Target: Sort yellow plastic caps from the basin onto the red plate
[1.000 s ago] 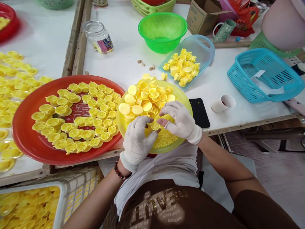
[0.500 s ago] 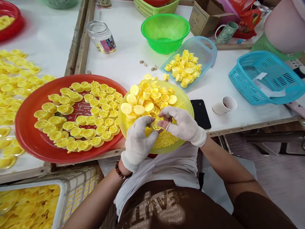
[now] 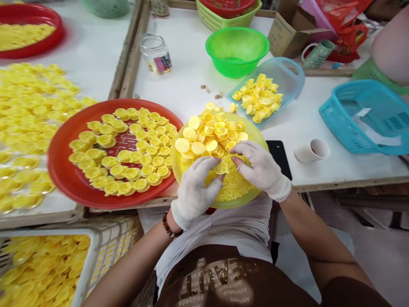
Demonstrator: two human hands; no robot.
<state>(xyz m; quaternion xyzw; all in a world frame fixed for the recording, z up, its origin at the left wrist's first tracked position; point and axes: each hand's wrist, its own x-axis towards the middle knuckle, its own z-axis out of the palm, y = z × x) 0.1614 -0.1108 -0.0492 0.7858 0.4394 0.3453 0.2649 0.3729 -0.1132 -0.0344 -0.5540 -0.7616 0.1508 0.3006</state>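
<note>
My left hand (image 3: pixel 198 187), in a white glove with bare fingertips, pinches a small yellow plastic cup (image 3: pixel 221 167) between thumb and finger. Just right of it is my right hand (image 3: pixel 260 168), gloved the same way. Its fingers are bent and slightly apart, clear of the cup; nothing shows between them. Both hands are over a yellow basin (image 3: pixel 252 200). Small yellow pellets (image 3: pixel 234 185) fill its near side, and a heap of yellow cups (image 3: pixel 207 134) lies at its far side. To the left, a red tray (image 3: pixel 64 179) carries rows of cups with pellets inside.
A blue scoop tray (image 3: pixel 295 83) with more cups lies behind the basin, near a green bowl (image 3: pixel 238 49) and a clear jar (image 3: pixel 156 53). At right are a phone (image 3: pixel 280 155), a paper cup (image 3: pixel 311 151) and a blue basket (image 3: pixel 338 128). A white crate (image 3: pixel 92 256) stands lower left.
My right fingers have drawn back to the right from the small cup, which stays in my left hand. The whole view has shifted, so the table things appear farther right.
</note>
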